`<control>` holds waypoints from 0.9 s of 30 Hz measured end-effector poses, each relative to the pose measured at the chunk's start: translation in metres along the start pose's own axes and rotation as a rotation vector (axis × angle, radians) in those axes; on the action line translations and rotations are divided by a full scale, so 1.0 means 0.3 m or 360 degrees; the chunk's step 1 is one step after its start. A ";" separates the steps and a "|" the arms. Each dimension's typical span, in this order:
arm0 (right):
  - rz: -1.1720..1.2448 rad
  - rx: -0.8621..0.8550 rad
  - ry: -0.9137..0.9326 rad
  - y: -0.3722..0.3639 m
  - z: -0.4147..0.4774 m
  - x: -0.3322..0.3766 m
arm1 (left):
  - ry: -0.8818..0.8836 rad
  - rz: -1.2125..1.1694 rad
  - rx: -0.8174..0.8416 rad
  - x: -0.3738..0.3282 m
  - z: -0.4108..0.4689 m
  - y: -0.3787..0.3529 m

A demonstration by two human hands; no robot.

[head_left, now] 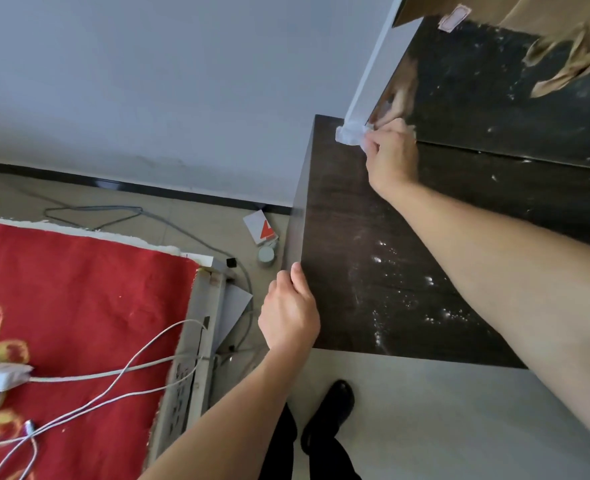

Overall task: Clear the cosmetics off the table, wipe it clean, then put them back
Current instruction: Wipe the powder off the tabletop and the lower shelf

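Observation:
The dark wooden table (pixel 355 209) has white powdery specks scattered over its top. At its far left corner my right hand (pixel 392 152) grips a crumpled white tissue (pixel 350 133) and presses it against the table where the mirror's white frame meets the top. My left hand (pixel 291 311) grips the table's near left edge, thumb on top. A small white and red box (pixel 260 228) and a small round pale jar (pixel 265 256) lie on the floor beside the table's left side.
A dusty mirror (pixel 494 98) with a white frame (pixel 369 71) stands at the back of the table. At the left is a bed with a red blanket (pixel 78 306), white cables and a charger. More cables lie on the floor. My black shoe (pixel 331 410) is below the table's front.

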State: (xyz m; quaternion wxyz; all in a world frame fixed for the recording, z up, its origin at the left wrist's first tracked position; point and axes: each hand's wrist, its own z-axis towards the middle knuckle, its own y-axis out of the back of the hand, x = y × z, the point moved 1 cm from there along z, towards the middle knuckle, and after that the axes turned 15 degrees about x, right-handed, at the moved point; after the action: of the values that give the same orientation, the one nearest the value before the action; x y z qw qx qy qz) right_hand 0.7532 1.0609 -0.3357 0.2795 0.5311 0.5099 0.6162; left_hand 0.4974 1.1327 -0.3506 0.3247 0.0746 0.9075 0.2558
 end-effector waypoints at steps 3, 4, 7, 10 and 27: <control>0.0194 0.0073 -0.0026 0.006 -0.010 0.003 | -0.0019 0.0026 -0.0033 -0.008 0.001 0.004; 0.0237 0.0163 -0.0012 0.023 -0.038 0.005 | -0.0012 0.0031 -0.0036 -0.009 -0.001 0.004; 0.0231 0.0522 0.0262 0.076 -0.223 -0.003 | 0.0008 0.0006 -0.0026 -0.018 -0.012 0.008; 0.0176 0.1049 0.0378 0.133 -0.343 -0.027 | -0.0002 0.0002 -0.0033 -0.031 -0.020 0.013; 0.0252 0.0824 0.0681 0.096 -0.505 -0.118 | 0.0009 -0.0081 -0.0133 -0.048 -0.034 0.012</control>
State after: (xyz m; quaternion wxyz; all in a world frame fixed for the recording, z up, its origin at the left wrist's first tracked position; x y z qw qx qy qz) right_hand 0.6263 0.9699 -0.3094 -0.0264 0.4812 0.6535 0.5836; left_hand 0.5021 1.1271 -0.3340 0.3313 0.0373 0.8985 0.2854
